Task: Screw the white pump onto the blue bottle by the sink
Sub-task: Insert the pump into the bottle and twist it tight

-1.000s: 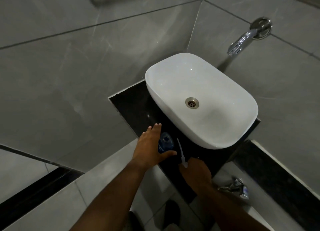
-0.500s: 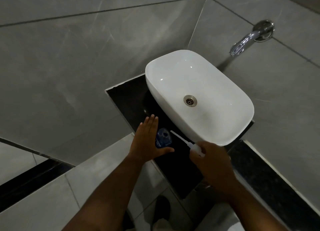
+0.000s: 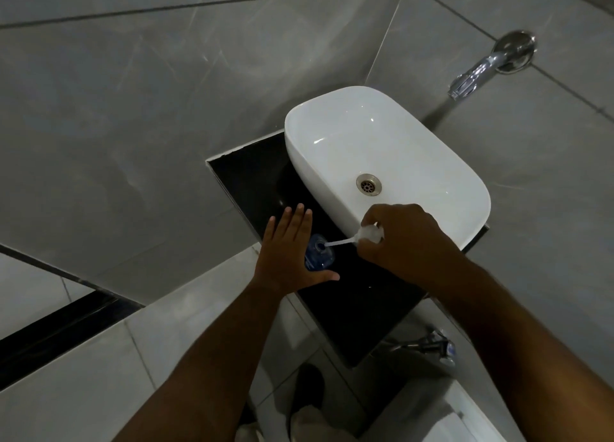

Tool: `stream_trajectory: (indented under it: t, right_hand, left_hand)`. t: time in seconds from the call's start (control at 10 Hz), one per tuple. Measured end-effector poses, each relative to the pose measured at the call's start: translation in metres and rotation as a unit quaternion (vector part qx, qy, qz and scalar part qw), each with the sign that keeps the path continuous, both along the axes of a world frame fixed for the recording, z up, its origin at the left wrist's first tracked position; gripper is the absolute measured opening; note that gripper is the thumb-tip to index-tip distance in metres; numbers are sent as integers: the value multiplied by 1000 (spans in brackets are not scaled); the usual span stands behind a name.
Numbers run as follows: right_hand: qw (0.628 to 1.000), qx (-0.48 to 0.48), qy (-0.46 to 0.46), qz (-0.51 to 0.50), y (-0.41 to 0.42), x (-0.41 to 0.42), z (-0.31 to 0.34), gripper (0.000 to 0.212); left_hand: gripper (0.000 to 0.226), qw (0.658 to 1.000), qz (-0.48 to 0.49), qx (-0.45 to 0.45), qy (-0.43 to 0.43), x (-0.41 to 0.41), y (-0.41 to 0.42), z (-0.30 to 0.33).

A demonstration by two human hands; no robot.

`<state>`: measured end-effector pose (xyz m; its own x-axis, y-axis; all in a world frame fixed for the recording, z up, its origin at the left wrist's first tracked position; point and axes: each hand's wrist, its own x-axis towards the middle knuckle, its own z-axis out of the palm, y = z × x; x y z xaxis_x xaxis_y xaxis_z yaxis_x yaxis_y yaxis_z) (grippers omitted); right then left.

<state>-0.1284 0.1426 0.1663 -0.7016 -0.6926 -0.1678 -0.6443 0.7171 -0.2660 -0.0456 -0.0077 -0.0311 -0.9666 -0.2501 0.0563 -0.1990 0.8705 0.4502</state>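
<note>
The blue bottle (image 3: 319,257) stands upright on the black counter (image 3: 358,295), left of the white sink (image 3: 382,162). My left hand (image 3: 287,252) rests flat against the bottle's left side, fingers stretched out and thumb curled under its near side. My right hand (image 3: 398,239) is closed on the white pump (image 3: 368,234). The pump's thin white tube slants left and its tip is at the bottle's open neck. I cannot tell how far the tube is inside.
A chrome tap (image 3: 488,66) sticks out of the grey tiled wall at the upper right. Chrome pipe fittings (image 3: 428,345) sit under the counter's right end. My feet (image 3: 307,401) show on the pale floor tiles below.
My right hand lifted the pump from the counter's front edge and carried it up and left. The tube tip now reaches the bottle's neck. My left hand stayed against the bottle.
</note>
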Motion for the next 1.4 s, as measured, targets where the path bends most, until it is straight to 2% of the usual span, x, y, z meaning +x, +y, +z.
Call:
stream_trajectory:
  t: [0.2,0.4,0.5,0.6,0.7,0.8,0.9,1.0,1.1,1.2,1.3,1.4]
  right_hand:
    - [998,6,-17,54,-17,4,-6,16]
    - [987,76,-46,133,-45,-3,-28,23]
    - [982,109,-60,141,-50,-7,-41,27]
    - [982,129,-30,132,-53,-11,-57,33]
    - [985,104,-37,130,-52,-14,-64,41]
    - [976,51,-115,177,-47,-19,-68,39]
    - [966,79,-76,235,-43,-27,-74,25]
    - [962,103,-71,244,-43,-36,-83,22]
    - [947,122,-62,290,-45,-41,-89,29]
    - [933,78,-58,346,-37,-52,-91,36]
    - [862,-186,-78,466,-41,-46,-95,53]
    - [516,-425,-510,541,-31,-50,-154,40]
  left_hand:
    - [130,1000,-1,-28,-3,0,-1,-1]
    - [130,997,13,-65,-39,0,-1,2]
    - [129,997,20,-55,-44,1,-1,1]
    - [127,998,26,-42,-49,1,0,-1]
    - [127,996,36,-50,-62,0,1,0]
    - [126,996,56,-22,-62,4,0,-2]
    - [117,995,59,-29,-77,19,6,-14]
    - [127,991,119,12,-60,27,17,-16]
    - [134,993,109,9,-34,16,19,-1]
    - [135,997,73,0,-24,3,14,12]
    - [132,998,59,21,-31,1,15,10]
    - [129,996,65,56,-18,2,19,5]
